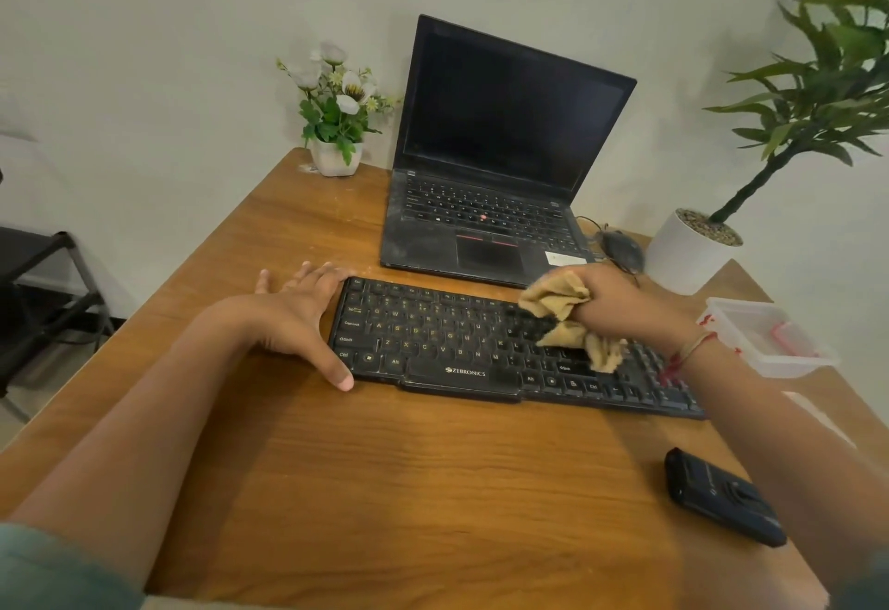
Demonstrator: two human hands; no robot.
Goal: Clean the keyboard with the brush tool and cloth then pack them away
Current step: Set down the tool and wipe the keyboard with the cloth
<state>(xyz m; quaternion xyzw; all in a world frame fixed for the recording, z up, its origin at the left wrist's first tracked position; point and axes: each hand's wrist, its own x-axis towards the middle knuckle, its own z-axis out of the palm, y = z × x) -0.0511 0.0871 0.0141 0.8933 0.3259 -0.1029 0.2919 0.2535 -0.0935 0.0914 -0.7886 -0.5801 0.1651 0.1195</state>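
Wooden desk (385, 489) against a plain wall carries a black Zebronics keyboard (433, 340) across its middle, with an open laptop (486, 205) just behind it.

- Left hand (298, 316): fingers spread and straight, lying flat against the keyboard's left end. It holds nothing and appears to brace the keyboard.
- Right hand (620, 306): fingers curled tight round a bunched tan cloth (558, 301), which is pressed onto the keys right of centre.

Judged step: wiping with the cloth.

Hazards:
- If the left-hand brace slackens, wiping pressure could slide the keyboard into the laptop.
- Loose cloth folds could catch a keycap edge and lift it.
- The right forearm passes near the clear plastic container (736, 309) at the desk's right edge and could knock it off.

A black handheld device (721, 496) lies by the near right corner. Whether it is the brush tool cannot be told.
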